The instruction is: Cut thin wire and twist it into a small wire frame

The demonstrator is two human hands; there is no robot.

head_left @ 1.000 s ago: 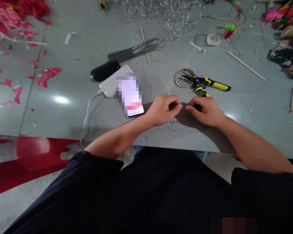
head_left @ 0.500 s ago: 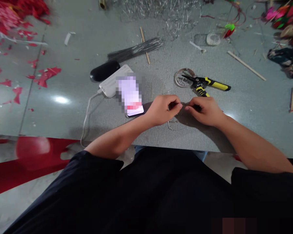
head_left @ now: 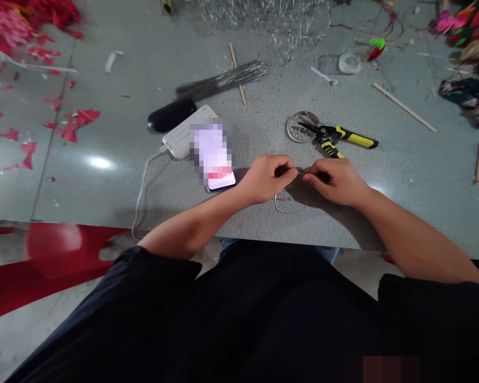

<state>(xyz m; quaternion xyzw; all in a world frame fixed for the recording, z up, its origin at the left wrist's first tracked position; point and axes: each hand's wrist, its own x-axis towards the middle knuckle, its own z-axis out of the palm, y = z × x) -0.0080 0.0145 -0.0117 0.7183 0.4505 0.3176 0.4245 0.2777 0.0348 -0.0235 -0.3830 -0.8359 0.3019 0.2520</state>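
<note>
My left hand (head_left: 265,180) and my right hand (head_left: 337,182) meet over the grey table (head_left: 115,175), fingertips almost touching. Both pinch a thin piece of wire (head_left: 300,172) between thumb and forefinger. Below the hands a curved loop of the wire (head_left: 283,205) lies on the table. Yellow-and-black pliers (head_left: 337,139) rest just beyond my right hand, their tip over a round wire spool (head_left: 297,126).
A phone (head_left: 213,157) leans on a white power bank (head_left: 183,135) with a cable, a black case (head_left: 171,116) beside it. A bundle of straight wires (head_left: 223,81), wooden sticks (head_left: 403,106), tangled wire scraps (head_left: 271,18) and red paper scraps (head_left: 75,122) lie farther out.
</note>
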